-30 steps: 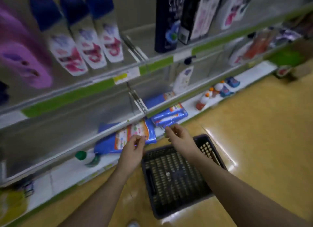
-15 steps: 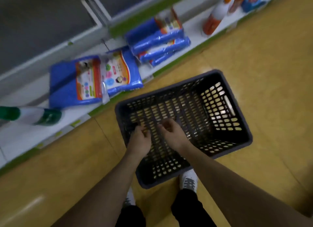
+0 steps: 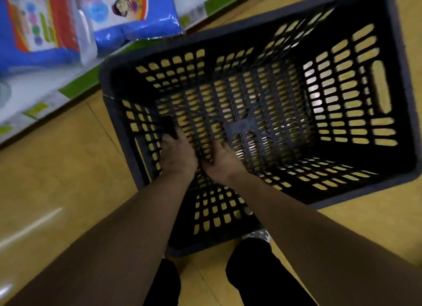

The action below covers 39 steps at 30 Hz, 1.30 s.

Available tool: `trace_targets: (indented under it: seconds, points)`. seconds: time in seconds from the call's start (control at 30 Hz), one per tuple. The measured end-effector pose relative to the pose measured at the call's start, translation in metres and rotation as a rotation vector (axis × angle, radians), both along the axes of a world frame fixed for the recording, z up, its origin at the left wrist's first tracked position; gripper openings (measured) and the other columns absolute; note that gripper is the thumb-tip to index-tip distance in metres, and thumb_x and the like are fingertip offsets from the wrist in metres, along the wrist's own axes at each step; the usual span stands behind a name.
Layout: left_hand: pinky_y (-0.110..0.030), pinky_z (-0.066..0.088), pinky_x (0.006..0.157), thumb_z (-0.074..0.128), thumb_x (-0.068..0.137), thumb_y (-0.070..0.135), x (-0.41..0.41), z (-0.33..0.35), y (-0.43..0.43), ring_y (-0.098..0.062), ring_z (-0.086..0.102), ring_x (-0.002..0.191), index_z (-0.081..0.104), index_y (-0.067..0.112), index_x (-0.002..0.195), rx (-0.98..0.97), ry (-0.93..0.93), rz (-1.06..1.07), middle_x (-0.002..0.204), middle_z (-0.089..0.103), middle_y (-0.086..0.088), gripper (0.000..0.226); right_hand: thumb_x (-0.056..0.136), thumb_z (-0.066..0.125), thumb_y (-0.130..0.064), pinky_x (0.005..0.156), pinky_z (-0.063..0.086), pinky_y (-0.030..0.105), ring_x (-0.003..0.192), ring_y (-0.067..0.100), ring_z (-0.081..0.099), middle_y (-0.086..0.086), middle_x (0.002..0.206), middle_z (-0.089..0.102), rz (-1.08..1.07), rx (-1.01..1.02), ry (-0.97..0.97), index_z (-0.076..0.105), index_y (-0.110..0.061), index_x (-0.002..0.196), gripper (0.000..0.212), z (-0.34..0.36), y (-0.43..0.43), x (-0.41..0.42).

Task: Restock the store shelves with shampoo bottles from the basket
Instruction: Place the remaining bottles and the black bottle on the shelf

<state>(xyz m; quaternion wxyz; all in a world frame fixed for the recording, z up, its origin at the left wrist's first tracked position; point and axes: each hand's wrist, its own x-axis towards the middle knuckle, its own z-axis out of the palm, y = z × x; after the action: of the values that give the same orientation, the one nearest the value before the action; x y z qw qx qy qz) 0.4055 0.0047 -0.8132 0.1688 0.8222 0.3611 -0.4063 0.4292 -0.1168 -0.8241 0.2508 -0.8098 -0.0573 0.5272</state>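
Note:
The dark slotted basket [image 3: 388, 187] stands on the floor below me, and I see no shampoo bottle inside it. Both my hands reach down to its near-left floor. My left hand [image 3: 177, 155] has its fingertips at a small dark object [image 3: 169, 128] by the left wall; whether it grips that object is unclear. My right hand [image 3: 222, 159] is close beside it, with its fingers resting on the slotted floor and nothing visible in it.
The bottom shelf [image 3: 34, 93] with a green edge strip runs along the upper left and carries blue refill packs [image 3: 137, 13]. Yellow-brown floor [image 3: 57, 168] surrounds the basket. My dark trouser legs [image 3: 262, 273] and a shoe [image 3: 258, 235] are just behind its near wall.
My view has dropped from the shelves to the basket. Both hands came down from the shelf edge into the basket and now reach its floor.

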Motion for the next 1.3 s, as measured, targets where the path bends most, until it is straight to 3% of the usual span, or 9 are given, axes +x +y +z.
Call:
trace_targets:
  seconds: [0.27,0.5,0.67,0.8,0.87,1.03,1.1,1.2,1.3]
  points:
    - [-0.041,0.051,0.08,0.058,0.098,0.029,0.01,-0.036,0.001,-0.033,0.056,0.106,0.026,0.027,0.146,-0.037,-0.044,0.04,0.135,0.038,-0.023,0.058,0.095,0.06,-0.034,0.114,0.034,0.049,0.138,0.037,0.031,0.017,0.146,0.038,0.03,-0.008,0.017,0.029,-0.013,0.15,0.068,-0.02,-0.011,-0.004]
    - [-0.029,0.041,0.053,0.065,0.092,0.016,0.018,-0.002,0.013,-0.024,0.06,0.078,0.039,0.024,0.123,-0.224,-0.25,0.3,0.101,0.062,-0.011,0.041,0.083,0.068,-0.039,0.099,0.051,0.045,0.12,0.028,0.054,0.007,0.132,0.054,-0.227,0.047,0.142,0.034,-0.025,0.14,0.068,0.001,0.0,0.011]
    - [-0.029,0.049,0.06,0.063,0.093,0.012,0.025,0.033,0.012,-0.019,0.062,0.078,0.043,0.032,0.117,-0.393,-0.312,0.326,0.098,0.064,-0.005,0.038,0.086,0.075,-0.015,0.073,0.048,0.015,0.115,0.019,0.056,0.001,0.125,0.055,-0.206,0.14,0.182,0.027,-0.018,0.148,0.078,0.018,0.009,0.021]
    - [-0.044,0.058,0.07,0.062,0.093,0.013,0.026,0.068,0.016,-0.024,0.066,0.079,0.042,0.035,0.119,-0.544,-0.397,0.231,0.097,0.067,-0.008,0.039,0.078,0.077,-0.024,0.092,0.052,0.042,0.118,0.031,0.054,0.013,0.13,0.048,-0.209,0.136,0.034,0.031,-0.016,0.143,0.08,0.04,0.015,0.032]
    - [-0.053,0.057,0.081,0.06,0.096,0.016,0.025,0.093,0.02,-0.026,0.069,0.09,0.042,0.037,0.116,-0.616,-0.435,0.208,0.102,0.067,-0.007,0.034,0.085,0.071,-0.02,0.09,0.049,0.042,0.115,0.03,0.051,0.013,0.129,0.044,-0.221,0.119,0.007,0.031,-0.014,0.139,0.067,0.061,0.017,0.034]
    - [-0.012,0.046,0.081,0.052,0.102,0.024,0.016,0.171,0.036,-0.005,0.06,0.101,0.034,0.024,0.119,-0.565,-0.676,0.281,0.113,0.054,0.011,0.025,0.085,0.063,-0.047,0.102,0.05,0.047,0.125,0.026,0.053,0.004,0.138,0.051,-0.44,0.203,-0.002,0.037,-0.021,0.143,0.068,0.146,0.027,0.042]
    - [-0.011,0.044,0.084,0.05,0.102,0.029,0.016,0.204,0.046,-0.004,0.059,0.105,0.036,0.023,0.123,-0.557,-0.753,0.421,0.121,0.055,0.007,0.025,0.095,0.061,-0.029,0.094,0.053,0.041,0.111,0.022,0.062,0.006,0.126,0.061,-0.554,0.328,0.035,0.049,-0.018,0.138,0.046,0.195,0.031,0.044]
    - [-0.034,0.049,0.1,0.048,0.1,0.049,0.022,0.26,0.064,-0.01,0.061,0.115,0.046,0.032,0.13,-0.636,-0.783,0.578,0.127,0.058,0.009,0.035,0.096,0.061,-0.011,0.08,0.052,0.039,0.089,0.023,0.063,0.006,0.099,0.068,-0.672,0.539,0.121,0.061,-0.019,0.121,0.027,0.27,0.039,0.044]
    - [-0.03,0.056,0.082,0.051,0.1,0.048,0.027,0.326,0.079,-0.019,0.068,0.109,0.066,0.031,0.117,-0.837,-0.869,0.747,0.123,0.068,-0.004,0.028,0.093,0.061,0.0,0.079,0.055,0.037,0.086,0.021,0.069,0.002,0.092,0.074,-0.703,0.7,0.126,0.06,-0.023,0.12,0.036,0.341,0.057,0.044]
